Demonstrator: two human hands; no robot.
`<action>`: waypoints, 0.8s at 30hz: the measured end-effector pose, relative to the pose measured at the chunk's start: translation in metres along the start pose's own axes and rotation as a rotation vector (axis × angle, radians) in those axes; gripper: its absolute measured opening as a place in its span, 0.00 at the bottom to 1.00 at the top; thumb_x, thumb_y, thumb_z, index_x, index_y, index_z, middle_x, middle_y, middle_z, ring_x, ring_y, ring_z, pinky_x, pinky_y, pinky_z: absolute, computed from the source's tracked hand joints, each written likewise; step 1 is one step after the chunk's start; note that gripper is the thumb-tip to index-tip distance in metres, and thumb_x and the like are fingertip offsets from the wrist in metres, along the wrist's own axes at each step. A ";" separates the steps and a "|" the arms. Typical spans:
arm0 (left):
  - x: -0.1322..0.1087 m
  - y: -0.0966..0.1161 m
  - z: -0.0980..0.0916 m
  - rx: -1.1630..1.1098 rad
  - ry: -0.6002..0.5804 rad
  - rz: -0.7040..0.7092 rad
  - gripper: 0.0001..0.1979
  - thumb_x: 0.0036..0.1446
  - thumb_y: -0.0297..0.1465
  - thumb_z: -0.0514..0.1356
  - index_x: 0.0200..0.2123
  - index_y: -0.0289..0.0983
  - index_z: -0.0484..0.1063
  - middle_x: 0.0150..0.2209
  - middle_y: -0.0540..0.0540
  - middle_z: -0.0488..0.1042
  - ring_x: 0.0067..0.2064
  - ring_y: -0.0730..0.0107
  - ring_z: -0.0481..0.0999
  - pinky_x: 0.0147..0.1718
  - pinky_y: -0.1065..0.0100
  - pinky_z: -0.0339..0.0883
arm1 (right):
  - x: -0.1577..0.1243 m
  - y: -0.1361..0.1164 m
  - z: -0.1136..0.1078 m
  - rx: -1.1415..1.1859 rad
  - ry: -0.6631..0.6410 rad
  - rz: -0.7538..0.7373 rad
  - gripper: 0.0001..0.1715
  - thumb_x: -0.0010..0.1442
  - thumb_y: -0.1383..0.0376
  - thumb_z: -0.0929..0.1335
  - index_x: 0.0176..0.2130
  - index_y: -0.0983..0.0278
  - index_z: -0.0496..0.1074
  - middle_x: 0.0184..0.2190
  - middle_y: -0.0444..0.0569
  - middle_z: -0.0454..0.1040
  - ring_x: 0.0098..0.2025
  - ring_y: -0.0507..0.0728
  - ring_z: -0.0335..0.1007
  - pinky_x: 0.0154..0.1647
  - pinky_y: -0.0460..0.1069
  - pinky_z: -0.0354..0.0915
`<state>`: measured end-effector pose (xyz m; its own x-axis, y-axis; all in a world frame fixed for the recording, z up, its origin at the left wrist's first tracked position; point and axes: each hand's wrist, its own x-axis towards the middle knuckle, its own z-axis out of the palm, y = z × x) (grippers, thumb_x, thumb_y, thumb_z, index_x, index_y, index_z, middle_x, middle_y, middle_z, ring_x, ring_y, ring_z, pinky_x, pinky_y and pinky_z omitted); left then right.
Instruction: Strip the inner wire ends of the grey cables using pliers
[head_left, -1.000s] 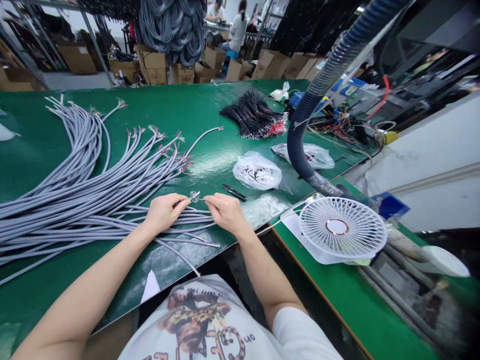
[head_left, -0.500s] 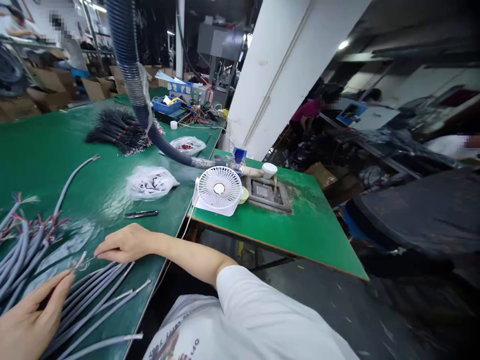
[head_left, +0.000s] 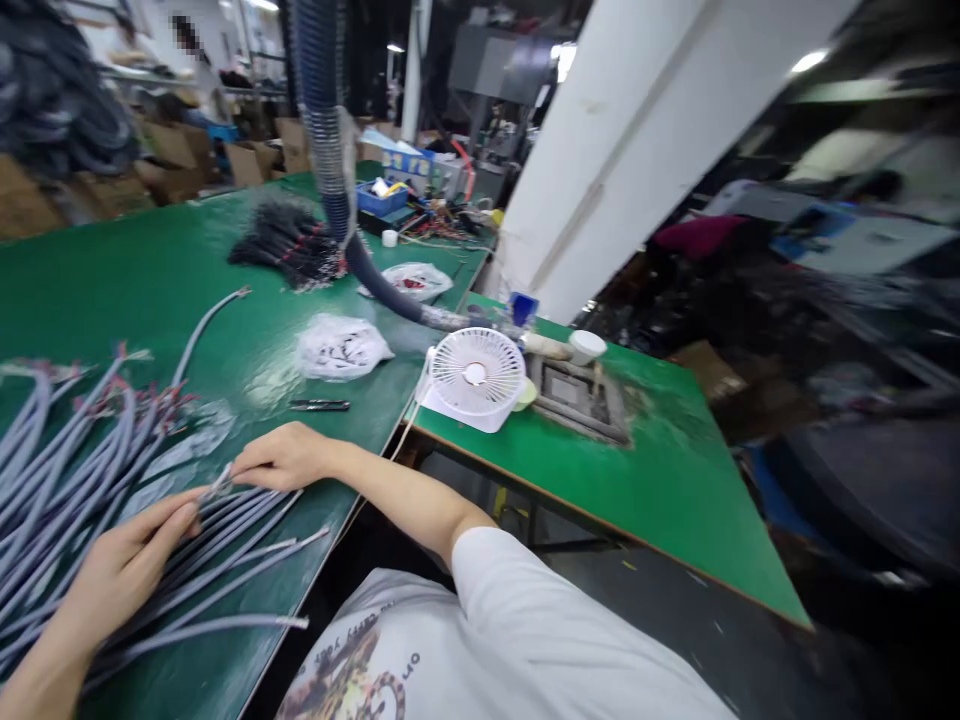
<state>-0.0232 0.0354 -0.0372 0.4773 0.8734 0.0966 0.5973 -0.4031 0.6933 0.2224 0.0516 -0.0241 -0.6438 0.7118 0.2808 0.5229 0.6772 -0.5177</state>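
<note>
At 9 o'clock the grey cables (head_left: 82, 480) fan across the green table (head_left: 112, 280), their ends running toward its near edge. The left hand (head_left: 124, 570), at 8 o'clock, pinches a cable end (head_left: 214, 490) between thumb and fingertips; the right hand (head_left: 281, 458) pinches the same stripped tip from the other side. Cutters (head_left: 320, 405) lie just beyond, with bare green between. A white fan (head_left: 476, 375) sits at the second table's corner (head_left: 675, 500), past the gap.
</note>
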 end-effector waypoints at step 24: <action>0.001 0.027 0.004 -0.147 0.194 -0.083 0.19 0.58 0.40 0.54 0.41 0.33 0.79 0.32 0.45 0.81 0.32 0.66 0.77 0.35 0.69 0.70 | -0.016 -0.018 0.003 -0.213 0.212 0.059 0.15 0.65 0.64 0.62 0.39 0.64 0.77 0.27 0.47 0.75 0.29 0.50 0.69 0.33 0.44 0.60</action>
<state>-0.0039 0.0243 -0.0212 0.2894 0.9436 0.1607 0.5220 -0.2963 0.7998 0.2216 0.0280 -0.0217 -0.4897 0.7591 0.4289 0.6759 0.6413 -0.3632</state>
